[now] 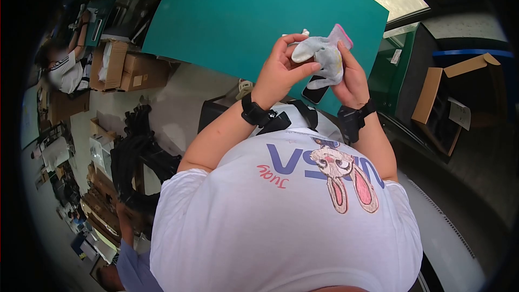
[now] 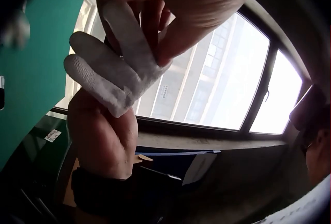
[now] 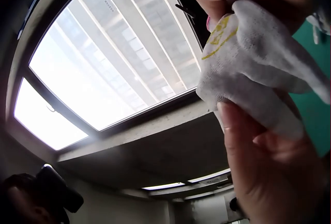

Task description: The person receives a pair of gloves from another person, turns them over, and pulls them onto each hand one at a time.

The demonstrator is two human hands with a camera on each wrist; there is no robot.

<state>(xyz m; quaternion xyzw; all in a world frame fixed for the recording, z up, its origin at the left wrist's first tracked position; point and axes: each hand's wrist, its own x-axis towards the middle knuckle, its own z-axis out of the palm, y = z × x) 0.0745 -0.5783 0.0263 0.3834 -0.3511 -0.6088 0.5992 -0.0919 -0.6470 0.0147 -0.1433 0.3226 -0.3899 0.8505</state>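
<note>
Head view, glove (image 1: 328, 60): hung limply between two hands above the green counter (image 1: 243, 13), near a phone (image 1: 314, 94);
Left hand (image 1: 277, 70): was nearly closed, thumb and fingers pinching the glove;
Right hand (image 1: 351, 80): was partly curled, gripping the glove near its pink cuff (image 1: 344, 37);
Slip risk: slack fabric could have escaped a shallow pinch;
Fold risk: uneven pulling could have bunched or twisted the soft glove fingers.

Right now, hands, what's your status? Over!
Left hand and right hand both holding glove. Phone on table nearby, seemingly not in the way.
</note>
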